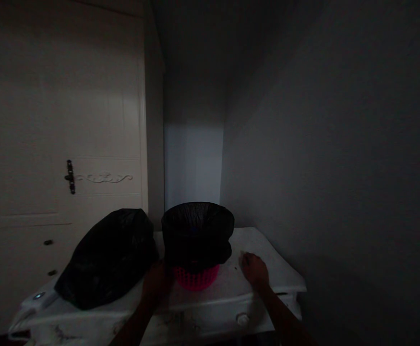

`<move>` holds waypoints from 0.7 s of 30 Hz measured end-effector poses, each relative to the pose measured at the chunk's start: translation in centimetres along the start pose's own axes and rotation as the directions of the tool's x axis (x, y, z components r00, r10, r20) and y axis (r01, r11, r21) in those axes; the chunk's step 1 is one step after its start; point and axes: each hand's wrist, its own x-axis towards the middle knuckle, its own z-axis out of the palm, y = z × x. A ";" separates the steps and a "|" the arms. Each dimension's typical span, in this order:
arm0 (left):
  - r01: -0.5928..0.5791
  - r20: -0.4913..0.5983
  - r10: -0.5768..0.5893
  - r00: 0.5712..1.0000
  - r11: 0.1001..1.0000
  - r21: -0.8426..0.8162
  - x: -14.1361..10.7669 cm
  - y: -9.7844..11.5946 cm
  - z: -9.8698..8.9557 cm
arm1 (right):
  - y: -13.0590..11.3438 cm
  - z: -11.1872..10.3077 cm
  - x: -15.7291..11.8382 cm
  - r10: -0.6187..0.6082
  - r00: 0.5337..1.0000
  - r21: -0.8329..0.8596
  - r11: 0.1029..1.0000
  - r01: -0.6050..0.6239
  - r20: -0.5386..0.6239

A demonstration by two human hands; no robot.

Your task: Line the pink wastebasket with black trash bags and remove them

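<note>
We have the pink basket (196, 279) upright on the white dresser (250, 241), between our two hands. A black liner (197, 245) covers its upper part, spread open at the mouth and hanging loosely down the outside, so only the lower slatted wall of the basket shows. Looking into the mouth, we see the crinkled plastic of the far side and a faint bluish patch deep down; it is too dark for us to tell what that is.

Left of the basket lies a large black bag (111, 257), bulging and leaning to one side. Its plastic is opaque, so what it holds is hidden from us.

Our left hand (158, 278) is in the gap between the bag and the basket, close to both. It is in deep shadow, and we cannot tell whether its fingers are apart or clamped on anything. Our right hand (255, 270) is at the dresser top, to the right of the basket and apart from it, with its fingers curled in on a small pale scrap (242, 257), too blurred to name. A dark speck (235, 267) lies just beside that hand.
</note>
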 end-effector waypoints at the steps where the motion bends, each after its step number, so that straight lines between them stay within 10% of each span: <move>1: -0.001 0.004 0.001 1.000 1.000 0.007 0.0 0.0 -0.1 | 0.0 0.0 0.0 -0.001 1.000 0.000 1.000 0.001 0.000; 21: 0.001 0.033 -0.002 0.999 1.000 0.019 -0.5 0.8 -1.4 | 0.2 0.3 0.1 -0.022 1.000 -0.007 1.000 0.022 -0.020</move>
